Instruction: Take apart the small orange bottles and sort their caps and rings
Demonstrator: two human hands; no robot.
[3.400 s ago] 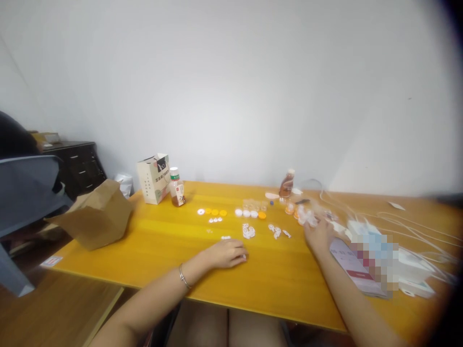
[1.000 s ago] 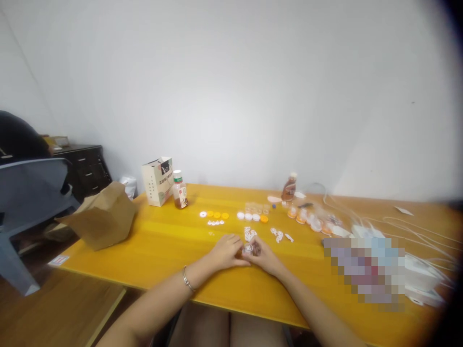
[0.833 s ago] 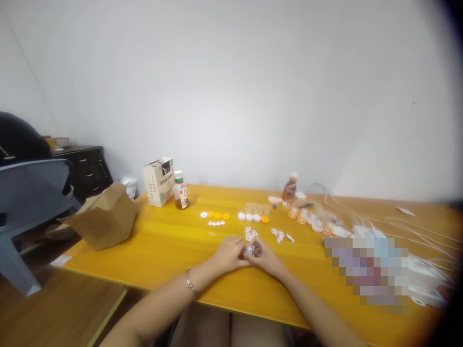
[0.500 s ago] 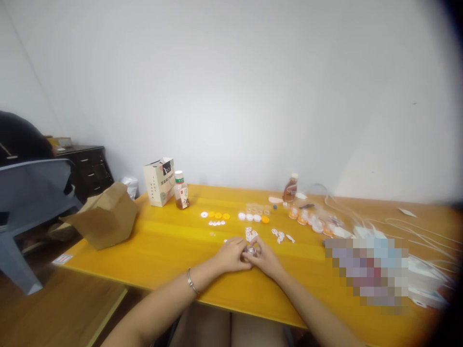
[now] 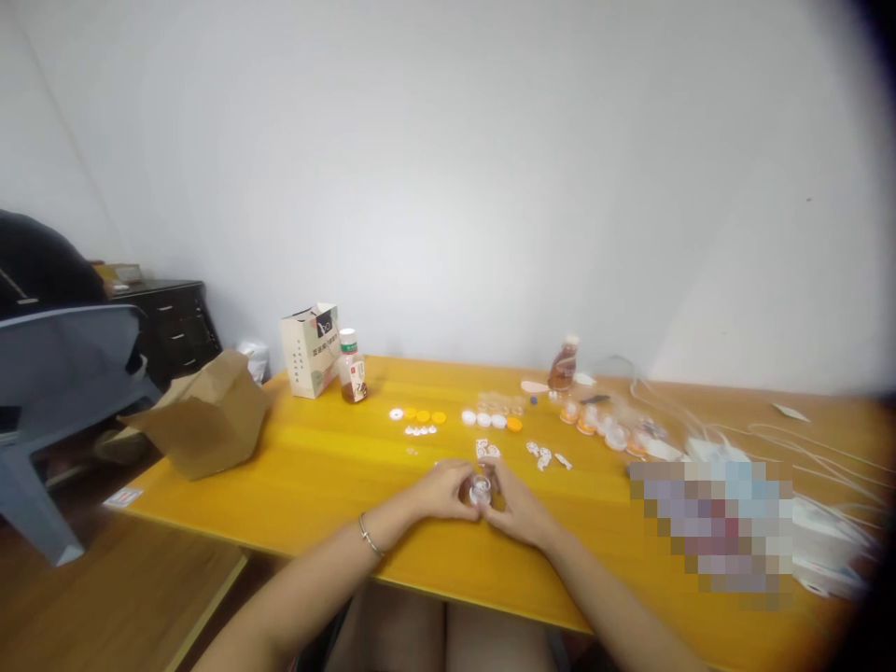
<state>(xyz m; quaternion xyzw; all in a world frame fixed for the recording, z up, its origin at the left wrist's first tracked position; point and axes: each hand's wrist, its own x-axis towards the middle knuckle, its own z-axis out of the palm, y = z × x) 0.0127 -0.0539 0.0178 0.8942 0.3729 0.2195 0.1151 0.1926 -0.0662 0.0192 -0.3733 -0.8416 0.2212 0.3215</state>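
Observation:
My left hand (image 5: 444, 490), with a metal bangle (image 5: 365, 528) on its wrist, and my right hand (image 5: 522, 518) meet at the middle of the yellow table (image 5: 315, 467). Between their fingertips is a small transparent plastic cup-shaped part (image 5: 480, 489), held upright. Just beyond my hands lie small white die-cut pieces (image 5: 539, 455). Farther back stand a row of white and yellow bottle caps (image 5: 420, 416) and several white caps (image 5: 483, 421). Several transparent parts with orange bases (image 5: 602, 429) lie to the right.
On the table stand a bottle with a green-banded cap (image 5: 352, 369), a brown bottle (image 5: 564, 367), a printed paper bag (image 5: 310, 350) and a crumpled kraft bag (image 5: 206, 415). White cables (image 5: 791, 439) and a pixelated patch (image 5: 710, 527) fill the right side. A chair (image 5: 56, 373) stands left.
My hands have parted slightly around the small transparent part, which now shows more plainly between them. Earlier my right hand was at the items on the right, and it has since come to the centre.

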